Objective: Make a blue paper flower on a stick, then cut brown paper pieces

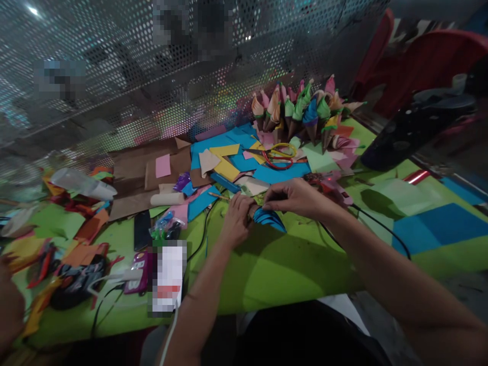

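Near the middle of the green table (pixel 290 274), my left hand (pixel 238 218) is closed round the brown end of a small piece with blue folds (pixel 269 218). The fingers of my right hand (pixel 292 195) are pinched together at the top edge of the blue folds. My fingers hide the part between them. Just beyond my hands lie red-handled scissors (pixel 280 165), yellow-handled scissors (pixel 284 149) and blue sheets (pixel 244 137). A pink glue gun (pixel 337 188) rests to the right of my right hand.
Several cone-shaped pieces (pixel 310 119) stand at the back. A dark bottle (pixel 400 132) is at the right. Phones (pixel 142 230), cables, a clear bottle (pixel 84 184) and coloured scraps lie left. Another person's arm (pixel 9 305) shows at the left edge. Behind is a perforated metal panel (pixel 125 66).
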Motion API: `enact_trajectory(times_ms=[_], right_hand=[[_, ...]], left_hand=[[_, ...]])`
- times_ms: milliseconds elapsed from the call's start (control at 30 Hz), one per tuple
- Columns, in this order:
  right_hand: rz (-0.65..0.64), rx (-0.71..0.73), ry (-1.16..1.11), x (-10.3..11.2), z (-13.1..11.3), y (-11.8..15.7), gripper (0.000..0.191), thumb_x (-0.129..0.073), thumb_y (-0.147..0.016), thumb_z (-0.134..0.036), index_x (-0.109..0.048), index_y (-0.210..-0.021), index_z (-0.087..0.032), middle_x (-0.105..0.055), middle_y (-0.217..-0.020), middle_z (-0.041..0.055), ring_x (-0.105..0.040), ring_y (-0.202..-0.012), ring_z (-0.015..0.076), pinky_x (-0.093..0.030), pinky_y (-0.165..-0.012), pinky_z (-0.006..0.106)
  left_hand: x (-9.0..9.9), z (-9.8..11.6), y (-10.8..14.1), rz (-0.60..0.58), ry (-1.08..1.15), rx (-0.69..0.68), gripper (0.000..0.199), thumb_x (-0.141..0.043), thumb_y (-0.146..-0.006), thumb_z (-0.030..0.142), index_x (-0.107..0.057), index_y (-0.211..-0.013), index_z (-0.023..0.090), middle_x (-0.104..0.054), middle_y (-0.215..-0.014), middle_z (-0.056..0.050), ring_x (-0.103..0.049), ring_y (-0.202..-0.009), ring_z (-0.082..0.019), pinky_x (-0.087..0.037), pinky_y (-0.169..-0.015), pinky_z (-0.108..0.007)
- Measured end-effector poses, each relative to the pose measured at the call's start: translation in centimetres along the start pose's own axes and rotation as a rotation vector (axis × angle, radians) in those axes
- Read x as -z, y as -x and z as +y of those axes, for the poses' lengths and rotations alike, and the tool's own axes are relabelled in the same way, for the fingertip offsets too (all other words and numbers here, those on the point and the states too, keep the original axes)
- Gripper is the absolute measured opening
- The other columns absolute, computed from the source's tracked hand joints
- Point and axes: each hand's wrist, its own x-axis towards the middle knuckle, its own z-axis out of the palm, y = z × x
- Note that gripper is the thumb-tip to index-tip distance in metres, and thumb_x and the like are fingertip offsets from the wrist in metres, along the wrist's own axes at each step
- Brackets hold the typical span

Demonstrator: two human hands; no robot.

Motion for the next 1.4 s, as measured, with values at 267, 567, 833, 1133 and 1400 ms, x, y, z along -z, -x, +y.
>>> enact_trajectory(times_ms=[267, 567, 833, 1133, 1400], right_hand=[[0.048, 0.057, 0.143, 0.2, -0.4, 0.4, 0.03, -0.069, -0.083, -0.047, -0.075, -0.08, -0.018, -0.069, -0.068, 0.0012, -0.058, -0.065, 0.0145, -0.037, -0.06, 0.025], [0.024, 0.034, 0.07, 0.2, -0.2, 0.3, 0.035, -0.069, -0.082, -0.051, -0.074, -0.077, -0.017, -0.065, -0.065, 0.0004, -0.051, -0.061, 0.0125, -0.034, -0.056, 0.025], [-0.023, 0.028, 0.042, 0.4, -0.3, 0.3, 0.034, -0.07, -0.08, -0.05, -0.075, -0.079, -0.016, -0.067, -0.068, 0.002, -0.054, -0.064, 0.0145, -0.037, -0.059, 0.026], [0.059, 0.136, 0.288, 0.3, -0.9, 0.6, 0.025, -0.063, -0.087, -0.039, -0.076, -0.082, -0.018, -0.069, -0.068, 0.001, -0.057, -0.063, 0.0137, -0.036, -0.06, 0.024], [0.083, 0.203, 0.422, 0.2, -1.0, 0.7, 0.021, -0.061, -0.09, -0.034, -0.076, -0.084, -0.019, -0.075, -0.078, 0.0048, -0.063, -0.068, 0.0163, -0.036, -0.062, 0.026]], left_hand=[[0.0, 0.0, 0.0, -0.023, -0.004, 0.034, 0.032, -0.053, -0.087, 0.021, -0.049, -0.119, 0.024, -0.065, -0.111, -0.008, -0.061, -0.111, -0.026, -0.04, -0.114, -0.05], [-0.1, -0.1, 0.2, -0.003, -0.016, 0.019, 0.033, -0.052, -0.086, 0.021, -0.049, -0.119, 0.022, -0.066, -0.111, -0.009, -0.06, -0.11, -0.025, -0.041, -0.113, -0.048], [0.2, 0.1, 0.0, -0.013, 0.019, 0.017, 0.03, -0.053, -0.088, 0.024, -0.049, -0.118, 0.023, -0.065, -0.11, -0.008, -0.06, -0.109, -0.025, -0.04, -0.114, -0.05], [-0.1, -0.1, 0.1, 0.015, -0.016, 0.002, 0.036, -0.056, -0.084, 0.022, -0.05, -0.12, 0.023, -0.064, -0.11, -0.008, -0.059, -0.109, -0.026, -0.044, -0.108, -0.048], [0.1, 0.0, -0.1, 0.018, -0.018, 0.015, 0.029, -0.054, -0.087, 0.022, -0.052, -0.116, 0.022, -0.064, -0.106, -0.008, -0.06, -0.106, -0.026, -0.045, -0.108, -0.048]])
